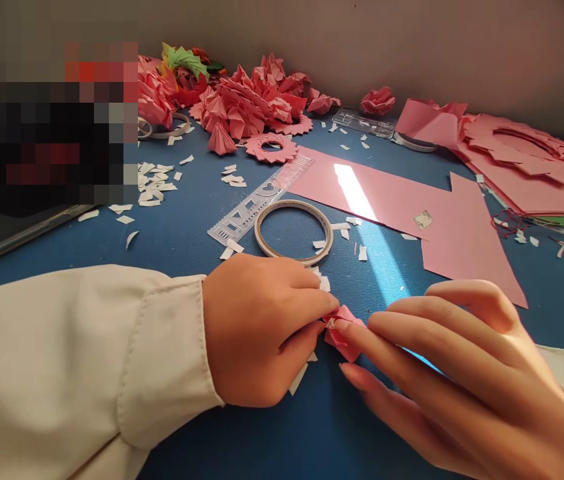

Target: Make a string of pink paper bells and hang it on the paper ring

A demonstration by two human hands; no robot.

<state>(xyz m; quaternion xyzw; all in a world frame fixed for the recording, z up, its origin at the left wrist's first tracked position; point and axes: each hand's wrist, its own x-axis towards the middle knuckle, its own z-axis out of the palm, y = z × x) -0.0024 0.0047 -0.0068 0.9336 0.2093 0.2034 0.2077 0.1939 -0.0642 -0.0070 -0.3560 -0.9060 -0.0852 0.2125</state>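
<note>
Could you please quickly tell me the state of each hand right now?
Left hand: closed, pinching the folded pink paper.
Right hand: open, one fingertip against that paper.

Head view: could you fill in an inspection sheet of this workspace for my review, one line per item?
Surface: blue tabletop, crossed by a bright strip of sunlight.
Work items: small folded pink piece between the hands; tape roll just beyond the left hand, beside a clear stencil ruler; pink sheets farther back.
Clutter: white paper scraps scattered about; heaped pink folded paper at the back.
Grip: left hand pinches the piece's edge; right hand touches it with the index finger, thumb apart.
Cables: nothing seen.
Surroundings: plain wall behind; upper left pixelated, unreadable.
</note>
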